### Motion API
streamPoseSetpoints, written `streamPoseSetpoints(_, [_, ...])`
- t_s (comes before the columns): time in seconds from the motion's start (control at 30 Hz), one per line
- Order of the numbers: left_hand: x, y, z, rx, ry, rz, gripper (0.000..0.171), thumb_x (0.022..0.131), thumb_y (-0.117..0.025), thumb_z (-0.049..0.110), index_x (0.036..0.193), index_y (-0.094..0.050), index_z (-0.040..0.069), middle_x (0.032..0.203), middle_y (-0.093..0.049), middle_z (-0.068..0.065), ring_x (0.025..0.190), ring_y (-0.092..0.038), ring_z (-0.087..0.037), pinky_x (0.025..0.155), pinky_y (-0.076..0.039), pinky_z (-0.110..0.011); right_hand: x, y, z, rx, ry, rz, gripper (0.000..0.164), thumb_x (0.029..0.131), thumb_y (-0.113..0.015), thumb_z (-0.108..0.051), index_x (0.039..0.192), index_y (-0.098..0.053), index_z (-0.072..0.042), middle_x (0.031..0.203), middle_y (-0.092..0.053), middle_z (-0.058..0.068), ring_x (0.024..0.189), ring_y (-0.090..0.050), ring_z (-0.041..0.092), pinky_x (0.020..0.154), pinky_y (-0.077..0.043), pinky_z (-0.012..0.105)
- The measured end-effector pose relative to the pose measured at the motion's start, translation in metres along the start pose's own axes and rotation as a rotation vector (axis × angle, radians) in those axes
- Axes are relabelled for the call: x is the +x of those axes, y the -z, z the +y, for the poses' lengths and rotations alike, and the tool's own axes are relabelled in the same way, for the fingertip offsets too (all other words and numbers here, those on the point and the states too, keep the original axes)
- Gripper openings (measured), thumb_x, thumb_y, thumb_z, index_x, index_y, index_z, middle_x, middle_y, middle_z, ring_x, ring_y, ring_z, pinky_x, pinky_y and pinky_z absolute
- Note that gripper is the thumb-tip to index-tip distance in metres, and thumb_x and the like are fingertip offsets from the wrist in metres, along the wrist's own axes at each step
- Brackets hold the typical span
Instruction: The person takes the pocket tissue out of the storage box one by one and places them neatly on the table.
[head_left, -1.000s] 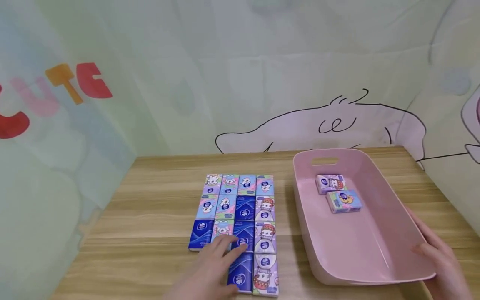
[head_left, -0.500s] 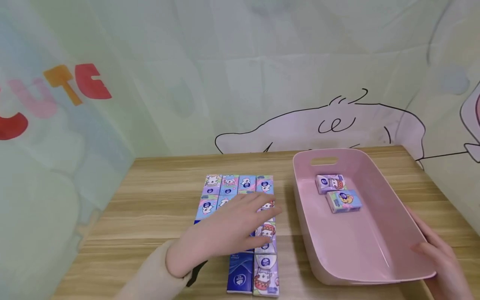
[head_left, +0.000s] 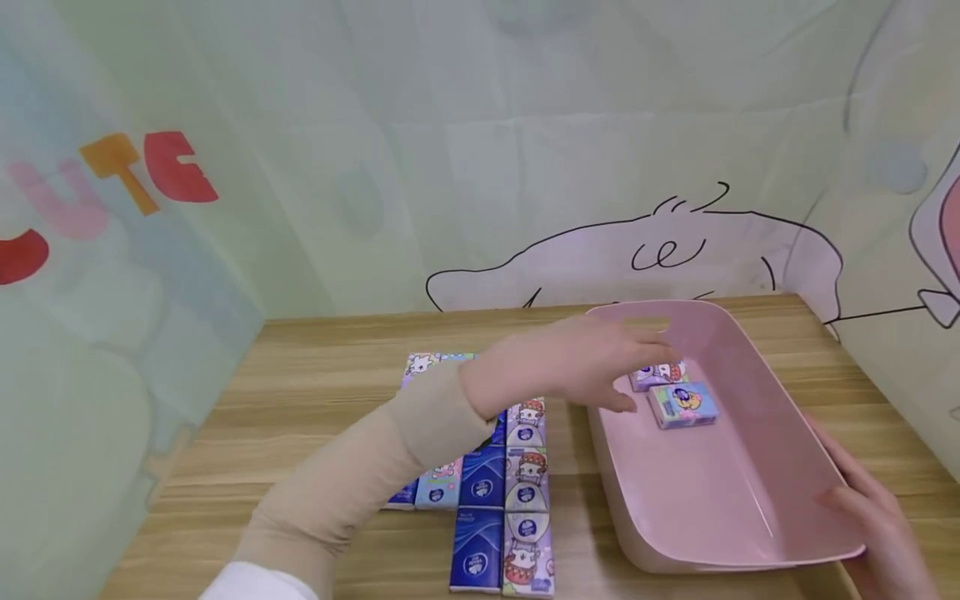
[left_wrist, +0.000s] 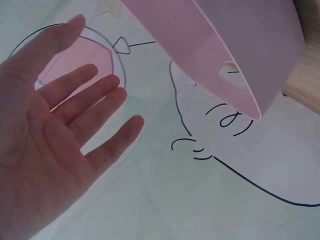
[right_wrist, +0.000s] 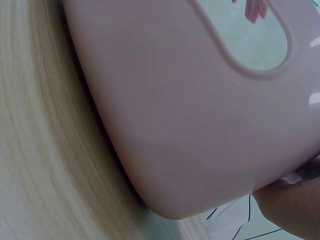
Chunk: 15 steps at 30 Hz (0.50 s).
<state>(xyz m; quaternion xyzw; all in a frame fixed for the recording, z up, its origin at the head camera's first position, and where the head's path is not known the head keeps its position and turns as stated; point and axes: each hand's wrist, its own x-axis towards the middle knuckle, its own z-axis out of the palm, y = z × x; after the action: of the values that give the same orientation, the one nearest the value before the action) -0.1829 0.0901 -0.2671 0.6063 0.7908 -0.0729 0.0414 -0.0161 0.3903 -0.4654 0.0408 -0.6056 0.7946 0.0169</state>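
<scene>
My left hand (head_left: 592,358), fingers extended and holding nothing, hovers over the far left part of a pink plastic bin (head_left: 697,487). In the left wrist view its bare palm (left_wrist: 60,130) shows with the fingers spread. Two small tissue packs lie inside the bin: a purple one (head_left: 670,372), partly hidden under my fingers, and a blue one (head_left: 684,404) touching it. My right hand (head_left: 873,512) grips the bin's near right side, thumb over the rim, fingers along the outside. The right wrist view shows that hand (right_wrist: 292,207) against the bin wall (right_wrist: 165,125).
Left of the bin, several tissue packs lie flat in a tight grid, with dark blue packs (head_left: 477,550) and purple balloon-print packs (head_left: 527,554) nearest. My left sleeve (head_left: 375,467) covers part of them. The wooden table (head_left: 300,367) meets a printed cloth backdrop (head_left: 375,167).
My left hand has moved from above the tissue grid, rightward and away from me, to over the bin. The right hand keeps its hold. The view has shifted slightly.
</scene>
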Motion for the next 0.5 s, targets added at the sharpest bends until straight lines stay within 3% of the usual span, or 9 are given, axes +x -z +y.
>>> streamPoseSetpoints(0.17, [0.045,0.005,0.001,0.093,0.024,-0.084,0.066,0.088,-0.066,0.035,0.147,-0.038,0.022,0.149,-0.042,0.008,0.136,-0.041,-0.007,0.111,-0.037,-0.022,0.0,0.0,0.001,0.007,0.02,-0.021,0.072,0.092,-0.019,0.014,0.154,-0.02,-0.023,0.141,-0.049,-0.022,0.115,-0.056,0.0,0.08,-0.053,0.024])
streamPoseSetpoints(0.3, [0.079,0.002,0.002,0.129,0.029,-0.173,0.065,0.089,-0.064,0.023,0.147,-0.037,0.026,0.151,-0.039,0.012,0.133,-0.044,-0.006,0.102,-0.044,-0.02,0.0,0.0,0.001,0.006,0.015,-0.017,0.071,0.093,-0.02,0.012,0.153,-0.021,-0.025,0.14,-0.05,-0.022,0.114,-0.057,0.0,0.081,-0.054,0.024])
streamPoseSetpoints(0.5, [0.109,-0.014,0.003,0.345,-0.035,-0.178,0.05,0.084,-0.06,0.008,0.129,-0.054,0.027,0.128,-0.057,0.012,0.102,-0.052,-0.005,0.084,-0.047,-0.018,0.0,-0.003,0.0,-0.022,0.024,-0.009,0.07,0.093,-0.02,0.012,0.154,-0.02,-0.023,0.141,-0.049,-0.023,0.114,-0.057,-0.001,0.083,-0.052,0.021])
